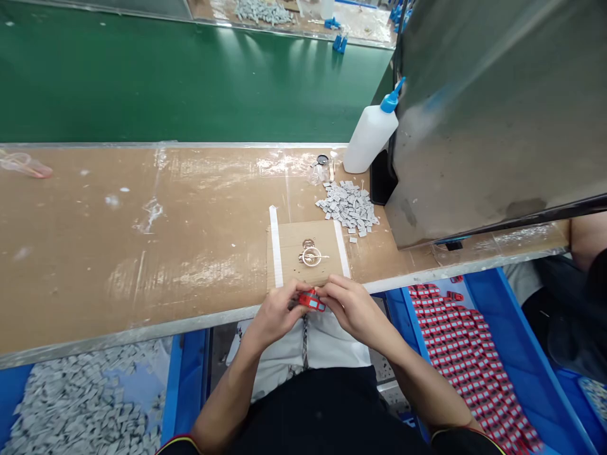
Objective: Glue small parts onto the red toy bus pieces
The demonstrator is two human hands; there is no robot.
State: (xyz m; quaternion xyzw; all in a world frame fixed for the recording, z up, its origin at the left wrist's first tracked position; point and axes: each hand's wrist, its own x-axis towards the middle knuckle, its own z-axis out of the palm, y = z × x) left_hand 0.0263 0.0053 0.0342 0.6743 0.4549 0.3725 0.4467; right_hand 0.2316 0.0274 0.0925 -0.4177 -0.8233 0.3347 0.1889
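My left hand [279, 311] and my right hand [348, 306] meet at the table's front edge. Between their fingertips is a small red toy car [312, 299] with pale window-like patches. The left fingers grip its left side, while the right thumb and fingers pinch its right end. Just beyond lies a cardboard pad [289, 243] held down by white tape strips. On it sits a small round cup [312, 256] with a thin white stick across it, beside dark shiny spots. A pile of small grey pieces [348, 205] lies behind the pad to the right.
A white bottle with a blue nozzle [370, 136] stands by a large metal box [493, 126]. Below right, a blue bin [516, 344] holds rows of red toy cars; below left, another holds grey pieces [85, 404]. Beyond runs a green belt [190, 82]. Another person's arm [588, 237] shows at right.
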